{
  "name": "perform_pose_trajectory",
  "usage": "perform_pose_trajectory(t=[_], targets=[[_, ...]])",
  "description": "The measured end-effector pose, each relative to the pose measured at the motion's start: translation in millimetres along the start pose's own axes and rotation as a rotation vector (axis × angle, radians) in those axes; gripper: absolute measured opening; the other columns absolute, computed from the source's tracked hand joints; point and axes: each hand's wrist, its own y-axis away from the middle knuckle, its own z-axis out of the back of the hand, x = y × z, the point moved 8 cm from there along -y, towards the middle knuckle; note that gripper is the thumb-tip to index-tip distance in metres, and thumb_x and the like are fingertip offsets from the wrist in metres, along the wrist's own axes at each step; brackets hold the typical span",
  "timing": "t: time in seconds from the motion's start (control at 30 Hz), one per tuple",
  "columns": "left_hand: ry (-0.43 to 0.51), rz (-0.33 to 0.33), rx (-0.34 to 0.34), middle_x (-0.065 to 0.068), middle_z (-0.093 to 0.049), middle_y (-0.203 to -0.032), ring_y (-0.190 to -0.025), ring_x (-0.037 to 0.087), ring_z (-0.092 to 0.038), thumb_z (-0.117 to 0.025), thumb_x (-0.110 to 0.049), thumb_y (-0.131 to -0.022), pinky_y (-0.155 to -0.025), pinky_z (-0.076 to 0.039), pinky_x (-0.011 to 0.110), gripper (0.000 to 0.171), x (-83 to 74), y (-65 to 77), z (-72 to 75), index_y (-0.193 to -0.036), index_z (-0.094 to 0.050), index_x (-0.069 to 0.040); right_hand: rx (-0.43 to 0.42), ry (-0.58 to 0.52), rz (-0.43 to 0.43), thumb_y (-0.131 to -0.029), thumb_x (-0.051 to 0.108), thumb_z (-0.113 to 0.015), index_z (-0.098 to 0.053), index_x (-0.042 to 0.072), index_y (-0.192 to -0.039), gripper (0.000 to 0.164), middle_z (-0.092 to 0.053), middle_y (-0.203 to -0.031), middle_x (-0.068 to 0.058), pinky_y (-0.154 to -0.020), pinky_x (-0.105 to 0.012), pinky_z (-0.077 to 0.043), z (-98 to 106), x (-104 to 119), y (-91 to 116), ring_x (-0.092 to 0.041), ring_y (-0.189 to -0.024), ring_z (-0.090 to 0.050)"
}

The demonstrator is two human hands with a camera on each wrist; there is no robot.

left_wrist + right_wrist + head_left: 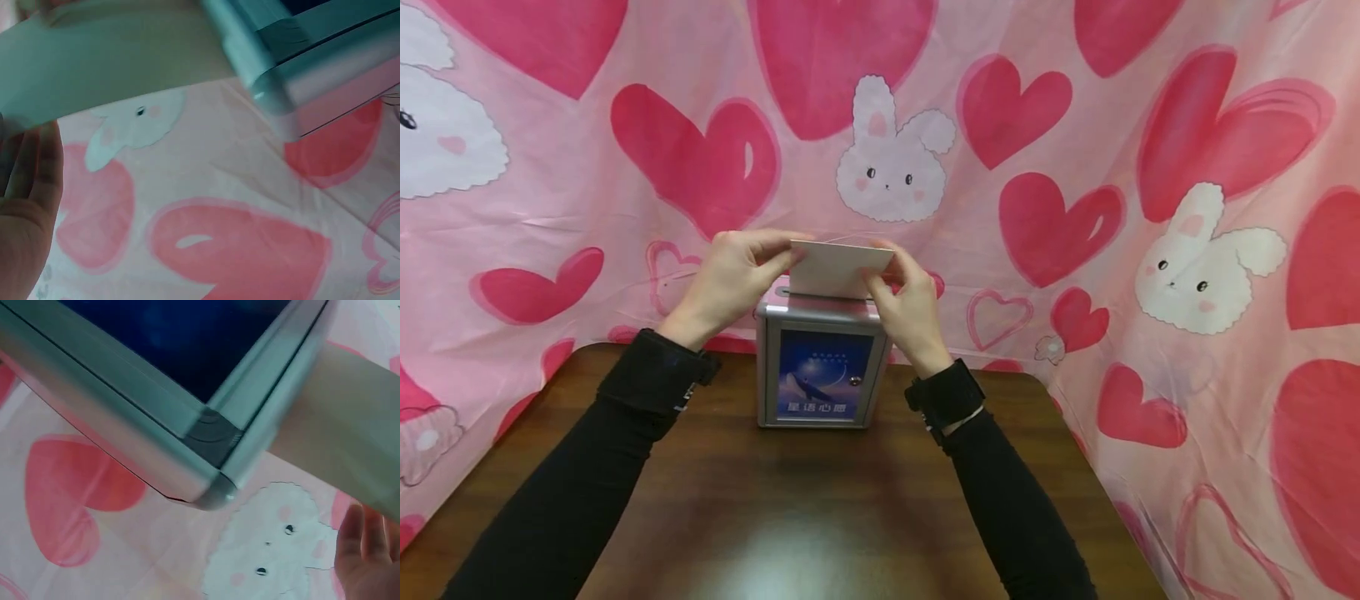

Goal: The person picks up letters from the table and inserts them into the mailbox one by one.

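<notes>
A pale rectangular card [829, 271] stands upright over the top of a silver-framed box [767, 367], its lower edge right at the slot [783, 292] there. My left hand [730, 271] pinches the card's upper left corner between thumb and fingers. At the upper right side, my right hand [912, 304] grips it the same way. Both wrist views show the fingers behind the card [125, 59] and the box's upper corner beside it. On the box's front, a blue panel [816, 387] carries a whale picture, white characters and a small round lock [855, 380].
The box rests toward the back of a dark brown wooden table [760, 508]. Behind and around the table hangs a pink cloth [970, 217] with red hearts and white rabbits. Black bands [651, 375] circle both wrists over black sleeves.
</notes>
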Motion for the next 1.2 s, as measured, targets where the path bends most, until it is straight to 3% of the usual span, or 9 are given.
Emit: perform_pose_trajectory(t=[0.1, 0.27, 0.37, 0.5, 0.63, 0.83, 1.03, 1.2], targets=[[-0.056, -0.060, -0.077, 0.018, -0.073, -0.103, -0.092, 0.025, -0.069, -0.069, -0.004, -0.085, -0.083, -0.057, 0.049, 0.034, 5.9, 1.1, -1.5, -0.119, -0.068, -0.007, -0.060, -0.004, 0.031, -0.088, 0.003, -0.064, -0.057, 0.007, -0.128, 0.041, -0.069, -0.100, -0.019, -0.074, -0.044, -0.058, 2.7, 5.3, -0.4, -0.021, -0.086, -0.066], [-0.147, -0.211, -0.181, 0.023, -0.070, -0.101, -0.087, 0.033, -0.069, -0.069, 0.003, -0.083, -0.078, -0.057, 0.053, 0.039, 12.2, 6.5, -6.9, -0.120, -0.058, -0.001, -0.122, 0.049, 0.078, -0.087, -0.002, -0.063, -0.062, 0.003, -0.123, 0.036, -0.069, -0.110, -0.019, -0.072, -0.045, -0.059, 3.3, 2.0, 3.0, -0.025, -0.088, -0.067], [-0.166, -0.267, -0.205, 0.021, -0.070, -0.099, -0.087, 0.032, -0.068, -0.069, 0.006, -0.082, -0.076, -0.058, 0.053, 0.031, 16.6, 10.4, -12.2, -0.112, -0.063, 0.001, -0.130, 0.099, 0.101, -0.087, -0.001, -0.062, -0.065, 0.001, -0.117, 0.031, -0.072, -0.104, -0.016, -0.072, -0.044, -0.058, -0.1, -3.3, 5.6, -0.023, -0.083, -0.066], [-0.186, -0.284, -0.205, 0.019, -0.071, -0.093, -0.086, 0.028, -0.067, -0.069, 0.006, -0.081, -0.076, -0.058, 0.051, 0.023, 24.9, 14.2, -19.1, -0.104, -0.069, 0.003, -0.107, 0.178, 0.096, -0.088, 0.003, -0.060, -0.066, 0.001, -0.115, 0.027, -0.070, -0.091, -0.016, -0.075, -0.043, -0.057, -8.2, -15.6, 8.9, -0.022, -0.080, -0.064], [-0.219, -0.248, -0.175, 0.020, -0.072, -0.095, -0.088, 0.029, -0.066, -0.069, 0.005, -0.081, -0.078, -0.058, 0.050, 0.022, 36.6, 16.6, -25.8, -0.103, -0.070, 0.004, -0.044, 0.287, 0.070, -0.089, 0.007, -0.058, -0.066, 0.000, -0.116, 0.029, -0.071, -0.101, -0.016, -0.084, -0.044, -0.054, -18.0, -26.7, 13.9, -0.025, -0.092, -0.061], [-0.266, -0.079, -0.052, 0.020, -0.070, -0.105, -0.101, 0.032, -0.063, -0.066, -0.004, -0.087, -0.089, -0.053, 0.052, 0.023, 62.1, 21.8, -37.3, -0.109, -0.068, 0.002, 0.039, 0.447, 0.039, -0.091, 0.014, -0.057, -0.067, 0.002, -0.116, 0.030, -0.068, -0.116, -0.015, -0.091, -0.052, -0.044, -29.1, -36.0, 19.7, -0.030, -0.115, -0.050], [-0.314, 0.022, 0.073, 0.022, -0.063, -0.121, -0.126, 0.036, -0.043, -0.060, -0.018, -0.093, -0.107, -0.035, 0.057, 0.031, 77.2, 26.5, -47.8, -0.117, -0.067, 0.001, 0.129, 0.535, -0.046, -0.094, 0.023, -0.054, -0.066, 0.003, -0.120, 0.036, -0.060, -0.129, -0.018, -0.100, -0.060, -0.035, -36.3, -45.3, 23.8, -0.037, -0.127, -0.038], [-0.344, 0.052, 0.121, 0.026, -0.054, -0.133, -0.134, 0.039, -0.031, -0.055, -0.023, -0.095, -0.110, -0.027, 0.061, 0.037, 84.5, 31.1, -51.4, -0.121, -0.064, 0.001, 0.184, 0.570, -0.097, -0.095, 0.029, -0.052, -0.065, 0.006, -0.123, 0.039, -0.054, -0.136, -0.019, -0.103, -0.061, -0.031, -40.4, -51.6, 26.5, -0.040, -0.132, -0.031]])
